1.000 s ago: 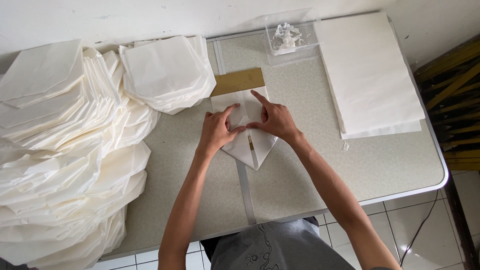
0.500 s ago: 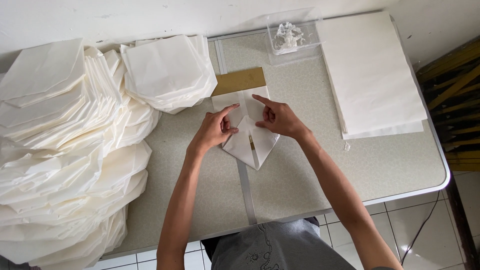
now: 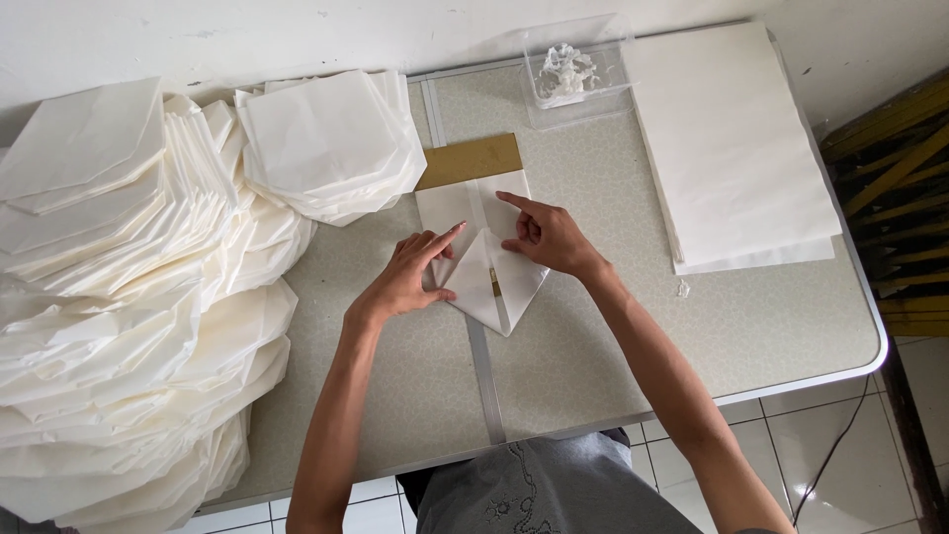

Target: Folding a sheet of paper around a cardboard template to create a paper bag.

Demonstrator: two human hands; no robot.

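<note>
- Folded white paper (image 3: 484, 259) lies mid-bench beneath both hands, its point toward the person.
- Left hand (image 3: 410, 280) presses its left flap, index finger extended; right hand (image 3: 547, 237) rests on its right flap, index finger pointing; neither grips.
- Speckled bench (image 3: 613, 346) carries folded stacks (image 3: 129, 297), flat sheets (image 3: 736, 148) and a clear box (image 3: 573, 74); tiled floor below.
- Versus half a second earlier, the hands have parted slightly.

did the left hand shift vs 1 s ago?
Yes, slightly. The left hand has slid toward the person along the folded white paper sheet, farther from the fixed brown cardboard strip.
</note>
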